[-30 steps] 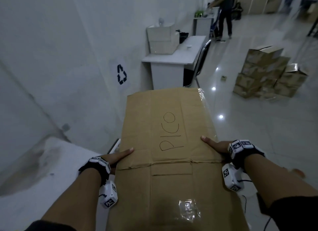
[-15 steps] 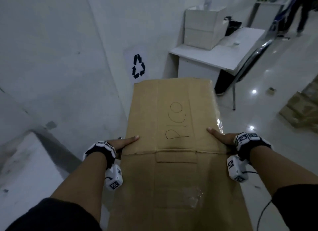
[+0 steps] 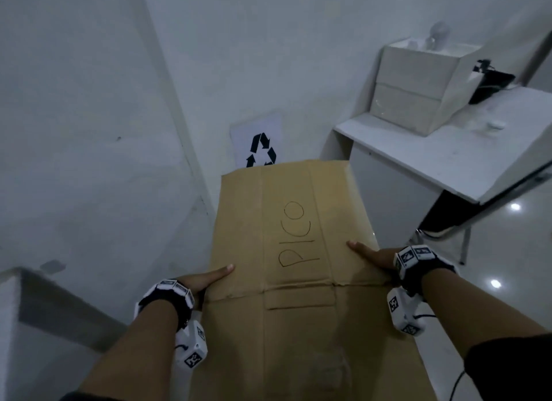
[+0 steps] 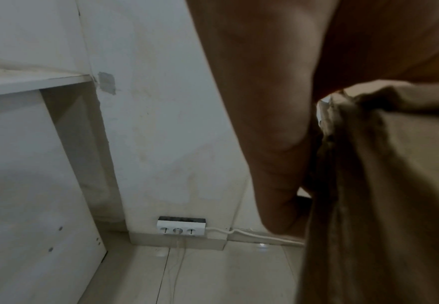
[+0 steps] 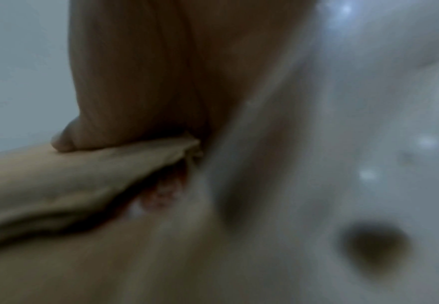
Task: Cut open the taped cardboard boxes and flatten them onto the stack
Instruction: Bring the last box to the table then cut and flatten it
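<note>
I carry a flattened brown cardboard box (image 3: 286, 251) with "PICO" written on it, held out level in front of me in the head view. My left hand (image 3: 206, 281) grips its left edge, thumb on top and fingers underneath. My right hand (image 3: 370, 254) grips the right edge the same way. In the left wrist view my left hand (image 4: 273, 144) clamps the cardboard's edge (image 4: 369, 185). The blurred right wrist view shows my thumb (image 5: 125, 102) pressed on the cardboard (image 5: 70, 179). Its far end points at a recycling sign (image 3: 260, 143) on the wall.
A white desk (image 3: 448, 155) with a white box (image 3: 418, 84) stands at the right, with a chair leg (image 3: 466, 245) beneath it. A white cabinet (image 3: 35, 326) sits at the lower left. A power strip (image 4: 181, 226) lies at the wall's foot on the tiled floor.
My view has swung left toward the wall corner and the recycling sign, carrying the flattened box along. The stack of boxes and the distant person have left the frame. Both grips are unchanged.
</note>
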